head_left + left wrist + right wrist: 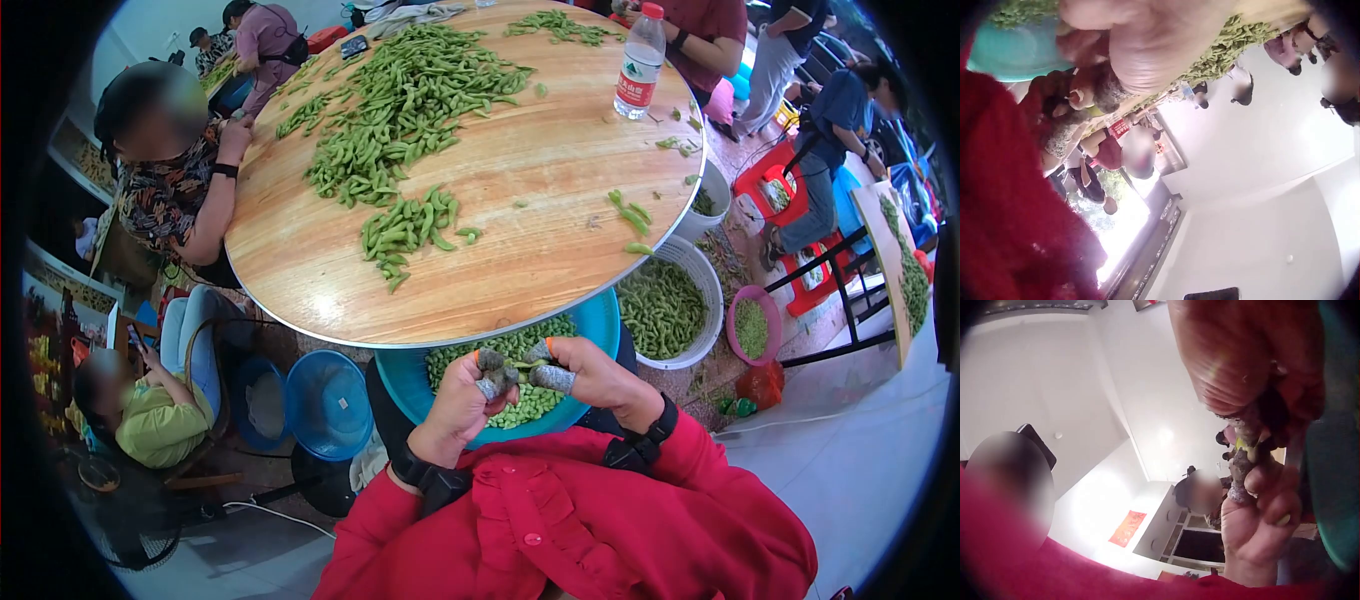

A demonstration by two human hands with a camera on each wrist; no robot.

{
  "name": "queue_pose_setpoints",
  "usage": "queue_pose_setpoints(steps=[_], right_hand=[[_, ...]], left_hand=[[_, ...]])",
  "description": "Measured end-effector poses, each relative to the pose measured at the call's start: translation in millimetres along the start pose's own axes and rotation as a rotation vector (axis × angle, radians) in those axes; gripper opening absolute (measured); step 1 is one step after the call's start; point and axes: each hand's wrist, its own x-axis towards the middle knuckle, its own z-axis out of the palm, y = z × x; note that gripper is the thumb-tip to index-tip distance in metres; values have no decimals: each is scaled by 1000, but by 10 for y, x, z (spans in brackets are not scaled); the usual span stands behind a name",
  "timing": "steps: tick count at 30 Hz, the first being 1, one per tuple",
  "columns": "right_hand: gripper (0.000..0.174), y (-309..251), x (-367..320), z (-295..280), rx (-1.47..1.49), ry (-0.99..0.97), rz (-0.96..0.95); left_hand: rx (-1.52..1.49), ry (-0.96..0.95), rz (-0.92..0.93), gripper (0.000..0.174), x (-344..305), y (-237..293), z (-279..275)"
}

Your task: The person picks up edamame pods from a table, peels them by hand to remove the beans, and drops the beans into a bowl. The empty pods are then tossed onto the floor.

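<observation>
Both hands meet over a teal basin [592, 318] of shelled green soybeans [535, 405]. Between the fingertips is a small green soybean pod [520, 365], largely covered by them. My left hand [458, 402] pinches one end of it, and my right hand [597, 378] pinches the other. Grey wrapping covers the thumbs and some fingers, with orange showing near the tips. From the right wrist, a yellow-green bit of the pod [1249, 447] shows between the wrapped digits. The left wrist view shows the left hand [1166, 47] close up.
A round wooden table [500, 240] stands just ahead, bearing a big heap of pods [400, 110] and a water bottle [640, 65]. At the right are a white basket of pods [665, 305] and a pink basin [752, 325]. Blue basins [328, 400] stand left. People sit around.
</observation>
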Motion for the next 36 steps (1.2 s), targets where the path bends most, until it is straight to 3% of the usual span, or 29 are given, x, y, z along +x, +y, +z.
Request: queue_pose_setpoints(steps=[1, 4, 7, 8, 11, 14, 20, 25, 28, 31, 33, 36], right_hand=[[14, -11, 7, 8, 8, -6, -3], [14, -92, 56, 102, 273, 89, 125], [14, -24, 93, 136, 192, 216, 92], [14, -21, 109, 141, 125, 238, 52], [13, -16, 132, 159, -59, 271, -20], [11, -54, 151, 159, -179, 244, -42], [10, -70, 140, 129, -257, 132, -158], [9, -116, 138, 125, -96, 22, -136], [12, -93, 127, 92, -239, 29, -87], [18, -232, 98, -262, -241, 213, -81], [25, -355, 54, -583, -567, 497, -68], [31, -448, 14, -880, -747, 731, 100]], left_hand=[[-8, -12, -12, 7, 10, 13, -4], [205, 256, 184, 7, 58, 54, 98], [657, 352, 528, 8, 65, -2, 9], [801, 358, 533, 12, 37, 11, -9], [858, 323, 565, 16, -36, 79, 148], [985, 264, 574, 18, -15, 112, 56], [792, -3, 240, 19, 44, 179, -188], [517, 8, 211, 16, 90, 43, -200], [467, 46, 197, 17, 102, 30, -198], [627, 103, 284, 18, 127, 78, -196], [898, 131, 447, 17, 150, 288, -111], [1185, 291, 608, 14, 422, 598, 31]])
